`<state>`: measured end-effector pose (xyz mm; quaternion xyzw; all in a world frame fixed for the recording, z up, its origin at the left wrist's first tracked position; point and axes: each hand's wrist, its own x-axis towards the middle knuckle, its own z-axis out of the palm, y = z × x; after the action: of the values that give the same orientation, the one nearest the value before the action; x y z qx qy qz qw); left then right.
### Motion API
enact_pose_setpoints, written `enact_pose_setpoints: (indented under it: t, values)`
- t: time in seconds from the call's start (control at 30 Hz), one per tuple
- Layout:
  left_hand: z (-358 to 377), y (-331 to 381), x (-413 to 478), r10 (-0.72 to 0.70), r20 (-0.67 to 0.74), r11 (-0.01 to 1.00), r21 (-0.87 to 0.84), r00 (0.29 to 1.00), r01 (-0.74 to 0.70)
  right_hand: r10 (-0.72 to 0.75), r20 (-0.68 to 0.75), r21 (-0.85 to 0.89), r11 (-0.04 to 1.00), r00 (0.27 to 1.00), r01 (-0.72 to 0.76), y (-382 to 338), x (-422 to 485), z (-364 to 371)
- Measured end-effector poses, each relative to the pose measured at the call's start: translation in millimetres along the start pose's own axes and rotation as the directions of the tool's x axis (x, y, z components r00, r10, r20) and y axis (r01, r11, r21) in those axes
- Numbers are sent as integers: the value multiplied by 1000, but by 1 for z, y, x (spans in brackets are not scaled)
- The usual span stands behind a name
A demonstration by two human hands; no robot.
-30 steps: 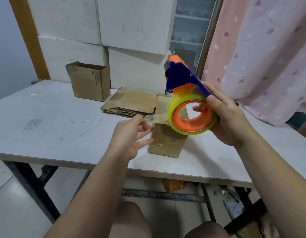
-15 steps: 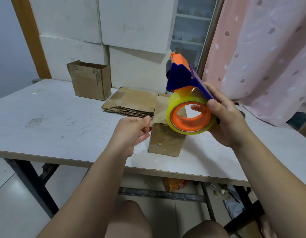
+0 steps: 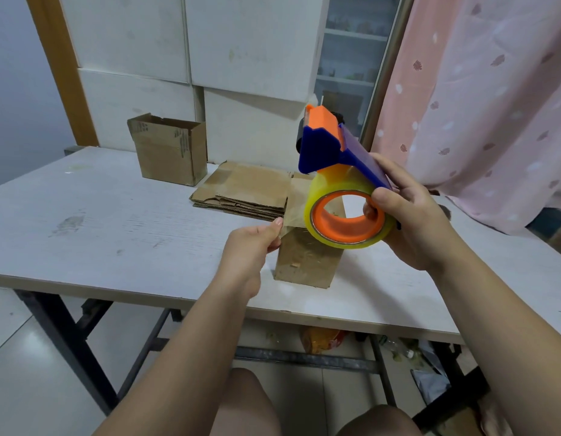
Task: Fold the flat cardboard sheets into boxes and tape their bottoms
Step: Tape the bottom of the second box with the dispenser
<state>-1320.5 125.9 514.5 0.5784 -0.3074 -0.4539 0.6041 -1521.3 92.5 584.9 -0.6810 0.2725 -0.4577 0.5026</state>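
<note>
The right hand (image 3: 411,221) grips the tape dispenser (image 3: 335,158) over the box (image 3: 307,259), mid-table; the left hand (image 3: 254,243) pinches the free tape end (image 3: 293,217) (stretching leftward). The box stands just beyond both hands, nearer the left.

The tape dispenser (image 3: 323,146) is smooth blue and orange plastic with a slight sheen. Its tape roll (image 3: 339,187) is glossy, translucent yellowish film, and the loose strip (image 3: 293,215) looks clear and shiny. The near box (image 3: 307,262), the flat sheets (image 3: 250,190) and the far box (image 3: 169,152) are matt brown corrugated cardboard, scuffed in places. The table (image 3: 115,221) is matt white, wood-grained and stained, on dark metal legs (image 3: 62,325). The curtain (image 3: 477,105) is thin pink cloth.
</note>
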Motion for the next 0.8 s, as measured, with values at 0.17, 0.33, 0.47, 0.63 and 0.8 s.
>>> enact_pose_setpoints:
  t: [0.17, 0.33, 0.47, 0.63, 0.8]
  values:
    - [12, -12, 4, -76, -71, 997, -20, 995, 75, 17, -14, -29, 999, 1000, -18, -4, 2, 2]
    - [8, -17, -2, -80, -155, 994, -84, 985, 68, 23, -19, -60, 998, 1000, -24, -4, 2, 5]
    - [7, -22, -28, 450, -204, 893, 93, 869, -441, 13, -34, -66, 998, 999, -15, -4, 1, 6]
    - [20, -35, -44, 605, 38, 755, 291, 795, -588, 34, -50, -45, 998, 998, -36, -5, 2, 8]
    - [13, -33, -43, 479, 20, 840, 278, 877, -465, 34, -57, -48, 998, 998, -37, -8, 2, 10]
